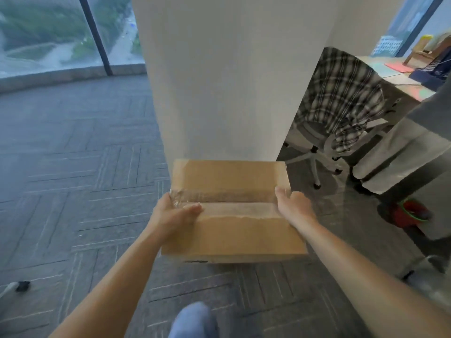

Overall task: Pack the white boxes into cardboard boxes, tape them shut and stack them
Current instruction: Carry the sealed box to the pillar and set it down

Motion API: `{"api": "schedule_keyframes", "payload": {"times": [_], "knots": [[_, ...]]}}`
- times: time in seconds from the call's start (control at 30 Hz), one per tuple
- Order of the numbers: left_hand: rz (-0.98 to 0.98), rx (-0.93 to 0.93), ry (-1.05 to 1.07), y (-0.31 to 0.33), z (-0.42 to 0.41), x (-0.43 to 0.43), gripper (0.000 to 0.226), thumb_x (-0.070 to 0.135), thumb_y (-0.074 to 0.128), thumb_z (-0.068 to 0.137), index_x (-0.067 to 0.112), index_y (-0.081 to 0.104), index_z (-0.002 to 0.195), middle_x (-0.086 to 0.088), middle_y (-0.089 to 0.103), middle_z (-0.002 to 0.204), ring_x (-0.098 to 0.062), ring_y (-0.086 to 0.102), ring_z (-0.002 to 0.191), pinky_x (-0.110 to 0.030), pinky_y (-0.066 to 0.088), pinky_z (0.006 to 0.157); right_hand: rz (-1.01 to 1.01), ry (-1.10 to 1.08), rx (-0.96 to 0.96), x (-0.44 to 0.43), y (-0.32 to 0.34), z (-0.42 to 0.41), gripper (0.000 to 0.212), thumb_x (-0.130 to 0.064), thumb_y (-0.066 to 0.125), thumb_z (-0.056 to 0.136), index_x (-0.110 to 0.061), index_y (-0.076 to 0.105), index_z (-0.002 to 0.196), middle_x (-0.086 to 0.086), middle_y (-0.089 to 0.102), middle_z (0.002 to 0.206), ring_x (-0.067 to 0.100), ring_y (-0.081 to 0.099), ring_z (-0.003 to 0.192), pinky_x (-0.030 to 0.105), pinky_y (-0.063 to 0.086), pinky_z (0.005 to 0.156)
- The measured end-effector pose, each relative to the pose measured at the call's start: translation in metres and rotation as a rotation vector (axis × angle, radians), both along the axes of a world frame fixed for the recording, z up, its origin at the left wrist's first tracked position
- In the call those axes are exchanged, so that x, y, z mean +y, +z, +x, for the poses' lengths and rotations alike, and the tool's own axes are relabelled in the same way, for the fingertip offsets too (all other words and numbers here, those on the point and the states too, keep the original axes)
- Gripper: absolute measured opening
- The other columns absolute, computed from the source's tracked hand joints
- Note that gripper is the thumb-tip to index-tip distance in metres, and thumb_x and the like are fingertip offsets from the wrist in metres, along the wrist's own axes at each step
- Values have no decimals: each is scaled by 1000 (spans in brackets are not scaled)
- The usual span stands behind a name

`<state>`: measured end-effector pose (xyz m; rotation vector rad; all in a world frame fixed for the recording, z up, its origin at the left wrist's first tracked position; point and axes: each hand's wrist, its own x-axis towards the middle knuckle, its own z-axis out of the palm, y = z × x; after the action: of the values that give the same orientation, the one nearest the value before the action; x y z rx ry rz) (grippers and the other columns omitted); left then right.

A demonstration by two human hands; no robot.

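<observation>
While the taped cardboard box (231, 211) hangs in the air before the white pillar (231, 81), its long axis runs left to right between 2 grips: left hand (175, 213) and right hand (291, 203) each clasp an end, equally near, with the carpeted floor (73, 179) below.

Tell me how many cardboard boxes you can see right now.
1. The taped cardboard box is held above the carpet in front of the white pillar, left hand and right hand on its sides. No stack shows; others may be out of view.
</observation>
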<state>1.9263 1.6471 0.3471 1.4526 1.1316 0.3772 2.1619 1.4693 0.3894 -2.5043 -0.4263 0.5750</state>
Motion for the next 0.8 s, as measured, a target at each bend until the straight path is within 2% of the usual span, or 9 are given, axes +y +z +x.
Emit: {"api": "schedule_keyframes", "payload": {"times": [0.07,0.13,0.23,0.3,0.37,0.53,0.67,0.8], "knots": [[2,30,51,-21,25,9,65,44,92,61,23,59,113,0,70,107,-20,69,96,-46,58,88,-43,24,-14,16,-27,24,57,-52,33,101,-1,57,94,11,60,93,26,55,76,33,38,60],[1,47,80,-48,46,23,57,39,90,68,23,58,112,1,68,108,-19,67,97,-44,57,88,-23,47,1,38,-60,48,54,-49,32,103,-2,58,100,14,58,100,29,53,83,34,40,69],[-20,86,113,-109,74,51,62,46,88,63,26,56,113,1,67,112,-19,66,100,-46,56,90,-37,81,32,74,-120,83,62,-49,33,104,4,58,125,20,60,122,37,58,109,37,44,83],[-14,112,128,-164,92,72,56,45,87,66,28,55,109,2,65,110,-19,65,100,-45,56,91,-47,83,37,102,-177,104,63,-49,34,104,4,53,133,22,56,134,38,55,120,37,44,88],[-14,124,146,-226,110,89,56,42,87,69,27,55,113,1,65,112,-20,65,101,-45,56,92,-56,65,48,125,-242,120,64,-50,34,104,3,51,136,23,53,138,37,54,122,36,42,85],[-50,154,138,-392,148,117,82,50,87,62,24,51,131,-2,62,122,-23,64,106,-46,56,92,-48,28,54,156,-409,162,67,-52,34,102,3,50,136,23,51,140,37,50,127,39,42,96],[-84,153,139,-503,176,116,76,41,85,76,19,45,137,-3,59,122,-24,62,107,-43,55,92,-43,52,42,166,-518,190,71,-56,30,102,2,48,139,22,49,142,37,49,128,41,41,98],[-69,204,118,-593,195,116,69,51,81,76,20,45,126,-1,62,114,-21,65,97,-44,58,86,-54,98,-16,168,-618,200,71,-53,21,104,3,49,138,24,48,144,39,46,132,43,37,106]]}}
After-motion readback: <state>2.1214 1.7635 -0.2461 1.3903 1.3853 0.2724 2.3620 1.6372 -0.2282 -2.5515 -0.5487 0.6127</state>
